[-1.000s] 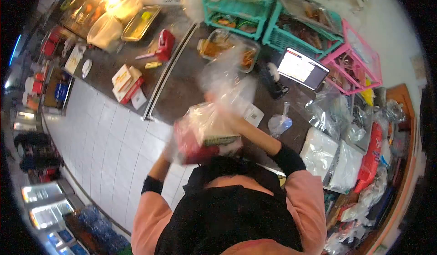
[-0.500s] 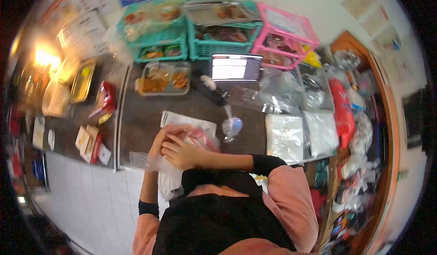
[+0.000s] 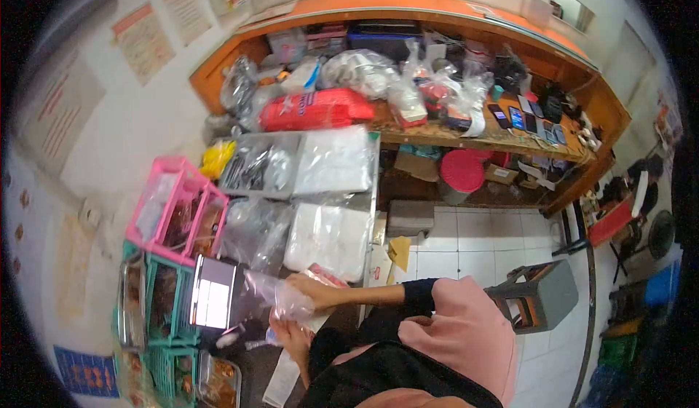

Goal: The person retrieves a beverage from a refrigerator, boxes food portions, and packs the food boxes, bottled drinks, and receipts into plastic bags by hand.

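Note:
In the head view, a clear plastic bag (image 3: 287,299) is bunched at my hands, its loose film spreading left. My right hand (image 3: 309,292) is closed around the bag, and a red and white packet (image 3: 328,274) shows just beyond its knuckles. Below it, my left hand (image 3: 291,337) has its fingers curled against the bag's lower side. A white printed paper strip (image 3: 282,381) lies on the dark table under my left hand. The bag's film and my right hand partly hide what is between the fingers.
Left of my hands are a lit screen (image 3: 212,291), a pink basket rack (image 3: 175,208) and teal baskets (image 3: 169,299). Stacks of clear bags (image 3: 329,240) lie ahead. A wooden shelf (image 3: 466,137) with phones runs behind; a grey stool (image 3: 539,296) stands at right.
My view has swung to the right, bringing the shelf and floor into sight. Both hands stay at the plastic bag, now near the stacked bags; my left hand has come below my right.

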`<state>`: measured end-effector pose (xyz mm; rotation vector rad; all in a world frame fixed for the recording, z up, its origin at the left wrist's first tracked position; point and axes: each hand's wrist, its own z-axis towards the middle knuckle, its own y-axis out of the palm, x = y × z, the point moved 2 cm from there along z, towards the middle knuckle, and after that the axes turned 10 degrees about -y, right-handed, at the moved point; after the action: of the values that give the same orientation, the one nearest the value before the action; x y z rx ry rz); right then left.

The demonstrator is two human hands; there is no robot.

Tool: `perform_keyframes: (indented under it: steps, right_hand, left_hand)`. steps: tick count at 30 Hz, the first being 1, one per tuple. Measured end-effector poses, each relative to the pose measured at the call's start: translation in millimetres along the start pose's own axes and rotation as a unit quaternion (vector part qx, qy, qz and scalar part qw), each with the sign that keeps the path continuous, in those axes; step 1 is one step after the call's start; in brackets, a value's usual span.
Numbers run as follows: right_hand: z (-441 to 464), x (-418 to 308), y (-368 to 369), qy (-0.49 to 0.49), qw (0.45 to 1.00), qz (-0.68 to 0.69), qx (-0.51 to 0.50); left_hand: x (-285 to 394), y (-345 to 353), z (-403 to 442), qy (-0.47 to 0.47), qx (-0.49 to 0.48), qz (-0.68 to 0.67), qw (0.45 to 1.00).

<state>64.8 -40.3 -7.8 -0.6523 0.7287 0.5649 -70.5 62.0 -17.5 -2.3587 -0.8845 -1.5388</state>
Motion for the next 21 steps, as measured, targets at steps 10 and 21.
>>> perform_keyframes:
  steps: [10, 21]
  right_hand:
    - [-49.1, 76.0, 35.3, -0.025, 0.978, 0.103, -0.179]
    - [235.5, 254.7, -75.9, -0.033, 0.965, -0.222, -0.137]
  left_hand:
    - [-66.1, 19.3, 36.5, 0.122, 0.118, 0.243, 0.955]
    - [-148.2, 39.8, 24.5, -0.083, 0.214, 0.099, 0.968]
